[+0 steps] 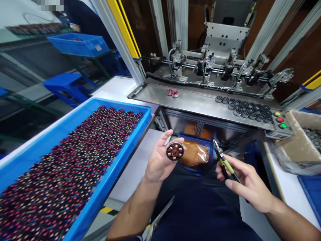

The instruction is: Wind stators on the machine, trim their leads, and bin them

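Observation:
My left hand (158, 160) holds a round motor part (175, 151) between its fingers, with a black rim and copper windings facing the camera. To the right, my right hand (247, 180) is wrapped round cutting pliers (225, 164) with green and black handles, their metal jaws pointing up and to the left. The pliers and the round part are apart. Two red-and-silver round parts (172, 93) lie on the steel ledge (195, 102) of the machine. Farther right on that ledge stand several black round parts (244, 108) in a cluster.
A blue tray (120, 166) full of wound parts lies at the left. Behind the ledge is a machine with fixtures (228, 72). Buttons (283, 126) and a cardboard box (301, 140) are at the right. A brown packet (194, 153) lies below. Another person (86, 23) is at the upper left.

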`<state>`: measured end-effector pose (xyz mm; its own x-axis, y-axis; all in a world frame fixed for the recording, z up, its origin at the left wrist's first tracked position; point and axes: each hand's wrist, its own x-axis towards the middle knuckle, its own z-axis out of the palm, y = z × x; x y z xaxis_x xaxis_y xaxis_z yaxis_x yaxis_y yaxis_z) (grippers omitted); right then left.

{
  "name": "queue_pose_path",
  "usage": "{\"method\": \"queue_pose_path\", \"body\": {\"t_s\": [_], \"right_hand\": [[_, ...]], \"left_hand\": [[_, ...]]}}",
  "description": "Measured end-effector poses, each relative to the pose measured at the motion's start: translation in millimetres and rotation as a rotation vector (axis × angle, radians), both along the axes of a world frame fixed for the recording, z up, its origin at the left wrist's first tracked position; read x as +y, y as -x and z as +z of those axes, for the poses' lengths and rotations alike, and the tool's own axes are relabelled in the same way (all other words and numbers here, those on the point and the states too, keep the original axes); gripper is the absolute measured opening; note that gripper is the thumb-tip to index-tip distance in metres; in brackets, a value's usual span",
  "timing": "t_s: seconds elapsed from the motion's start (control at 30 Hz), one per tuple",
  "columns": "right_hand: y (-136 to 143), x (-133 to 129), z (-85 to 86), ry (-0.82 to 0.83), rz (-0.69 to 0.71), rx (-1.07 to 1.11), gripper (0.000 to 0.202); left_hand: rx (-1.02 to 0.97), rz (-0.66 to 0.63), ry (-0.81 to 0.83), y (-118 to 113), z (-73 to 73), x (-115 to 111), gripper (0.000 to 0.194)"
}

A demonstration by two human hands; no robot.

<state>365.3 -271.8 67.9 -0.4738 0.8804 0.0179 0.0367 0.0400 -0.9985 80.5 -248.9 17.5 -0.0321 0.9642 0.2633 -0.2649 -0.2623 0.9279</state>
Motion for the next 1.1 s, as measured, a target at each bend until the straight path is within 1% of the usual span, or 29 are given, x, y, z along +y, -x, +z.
{"method": "queue_pose_path", "body": {"t_s": [0.13,0.27,0.33,0.37,0.43,0.5,0.53,0.57,0.6,0.63,0.7,0.77,0.87,0.93,0.97,1.0,1.03,1.1], "right_hand": [[-0.4,0.3,-0.7,0.003,0.012,0.007,0.053],[0.1,-1.5,-5.1,0.007,0.028,-0.016,0.055],[6.2,9.1,-3.8,-0.030,0.042,-0.074,0.055],[11.6,20.7,-1.6,-0.082,0.041,-0.126,0.055],[26.6,59.0,5.0,-0.277,-0.001,-0.280,0.054],[45.0,114.3,11.6,-0.563,-0.112,-0.490,0.054],[54.6,145.3,13.5,-0.673,-0.161,-0.639,0.057],[64.1,176.1,13.9,-0.748,-0.207,-0.801,0.059],[73.2,205.1,12.5,-0.787,-0.238,-0.948,0.059],[81.6,230.8,9.4,-0.788,-0.251,-0.991,0.059],[94.9,269.8,-0.6,-0.797,-0.237,-1.029,0.056],[101.7,291.8,-12.8,-0.815,-0.228,-1.051,0.052],[101.7,304.3,-29.0,-0.850,-0.260,-1.093,0.051],[98.7,308.1,-36.4,-0.869,-0.286,-1.119,0.051],[97.2,310.2,-39.0,-0.879,-0.294,-1.130,0.051],[95.8,312.6,-41.0,-0.888,-0.301,-1.139,0.050],[94.7,315.3,-42.6,-0.897,-0.308,-1.147,0.049],[93.1,320.5,-45.0,-0.914,-0.315,-1.158,0.047]], "left_hand": [[-0.018,-0.011,0.005,-0.5,-1.1,0.0,0.073],[-0.065,-0.050,-0.034,-2.6,1.9,2.1,0.074],[-0.128,-0.102,-0.067,-6.4,4.7,3.0,0.070],[-0.162,-0.131,-0.081,-9.4,6.2,3.1,0.069],[-0.203,-0.188,-0.099,-17.2,8.9,1.4,0.068],[-0.202,-0.221,-0.107,-24.7,10.0,-4.3,0.069],[-0.193,-0.223,-0.114,-26.6,9.7,-9.3,0.069],[-0.180,-0.212,-0.121,-26.3,9.0,-16.1,0.068],[-0.163,-0.191,-0.131,-23.0,8.1,-24.7,0.066],[-0.138,-0.155,-0.139,-16.2,7.4,-35.2,0.065],[-0.038,-0.047,-0.124,8.5,7.6,-61.0,0.063],[0.146,0.103,-0.045,47.5,11.5,-89.1,0.063],[0.530,0.379,0.155,124.1,21.5,-121.2,0.057],[0.819,0.530,0.265,177.2,25.2,-130.8,0.053],[0.948,0.599,0.305,201.1,24.5,-132.7,0.053],[1.047,0.626,0.328,221.7,21.8,-133.4,0.051],[1.118,0.608,0.347,238.2,17.1,-133.3,0.048],[1.191,0.497,0.340,257.5,3.2,-132.2,0.039]]}}
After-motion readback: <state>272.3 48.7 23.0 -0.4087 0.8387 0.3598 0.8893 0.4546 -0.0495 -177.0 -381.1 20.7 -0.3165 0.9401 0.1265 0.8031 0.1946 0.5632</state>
